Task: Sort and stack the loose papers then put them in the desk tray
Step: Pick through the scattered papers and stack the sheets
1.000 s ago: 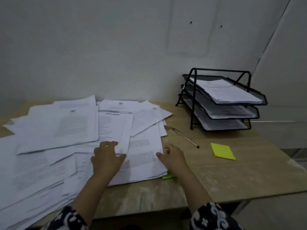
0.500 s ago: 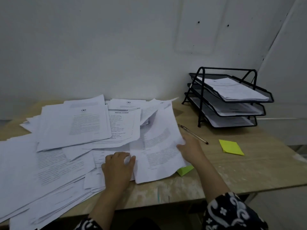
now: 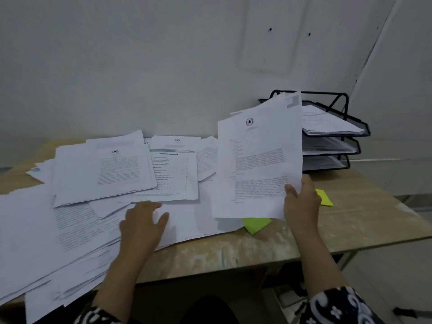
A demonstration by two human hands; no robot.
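Wooden desk point(image 3: 350, 220) strewn with loose papers point(image 3: 70, 230) | white wall point(image 3: 140, 66) | right hand point(image 3: 301, 202) grips sheets point(image 3: 257, 164) | left hand point(image 3: 142, 223) flat on papers

Dim, flat, bluish indoor light with no glare; soft shadows under the lifted sheets point(image 3: 259, 160) and beneath the desk point(image 3: 350, 218) edge. Motion blur on the left hand point(image 3: 142, 228); print unreadable, wide-angle bending at the edges.
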